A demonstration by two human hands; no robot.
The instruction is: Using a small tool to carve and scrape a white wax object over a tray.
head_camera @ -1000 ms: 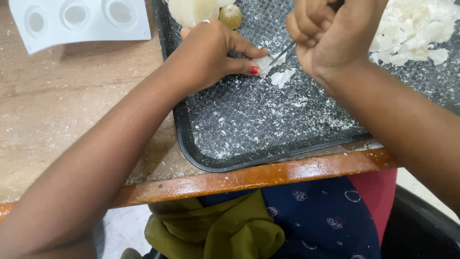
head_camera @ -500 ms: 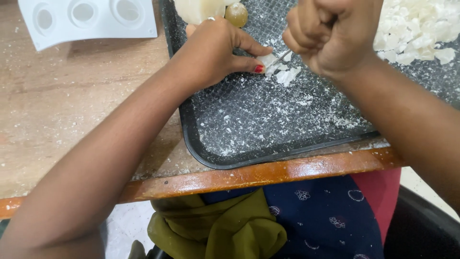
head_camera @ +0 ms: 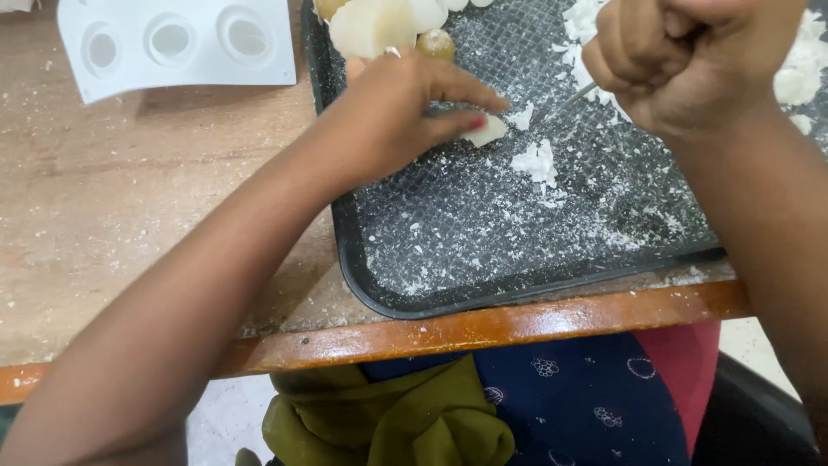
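Note:
My left hand pinches a small pale wax-like piece against the dark textured tray. Just right of it, my right hand is clenched in a fist around a thin metal tool whose tip points at the piece. White shavings lie on the tray just below the tool tip. The tool's handle is hidden inside the fist.
Several rounded pale lumps sit at the tray's top left, and a heap of white flakes at its top right. A white mould with three round cavities lies on the wooden table. The table's front edge runs just below the tray.
Both hands have stayed over the same piece while the tool worked at it. More white shavings have gathered under the tool tip. The view has shifted slightly.

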